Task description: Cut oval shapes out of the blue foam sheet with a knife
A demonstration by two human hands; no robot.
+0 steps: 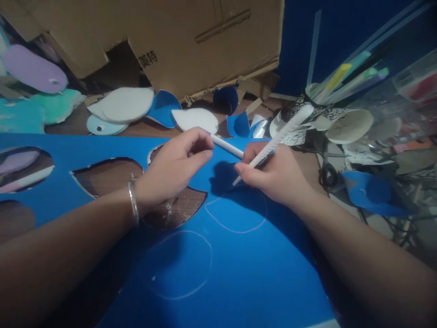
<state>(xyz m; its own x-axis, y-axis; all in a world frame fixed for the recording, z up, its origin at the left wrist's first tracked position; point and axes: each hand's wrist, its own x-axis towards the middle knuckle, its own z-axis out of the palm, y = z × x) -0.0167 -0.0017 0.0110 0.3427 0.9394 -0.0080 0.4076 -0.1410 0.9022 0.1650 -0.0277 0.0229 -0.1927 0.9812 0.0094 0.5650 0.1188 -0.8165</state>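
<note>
A large blue sheet [246,273] with several cut-out holes covers the table. Two closed outlines are drawn on it in a pale line. My right hand [273,171] is closed around a white pen-like tool [290,125], its thin tip pointing down at the top of the upper outline. A second white stick or marker [227,146] lies between my hands, its right end beside my right fingers. My left hand [180,166], with a silver bangle at the wrist, hovers above the sheet by one hole; its fingers are curled, thumb and forefinger slightly apart, with nothing visible between them.
Behind the sheet lie white leaf-shaped pieces [128,105], blue scraps [165,108] and a purple fish shape [34,68]. A cardboard box [205,50] stands at the back. At the right are a cup of markers [336,79], a tape roll [351,125] and black scissors handles [328,174].
</note>
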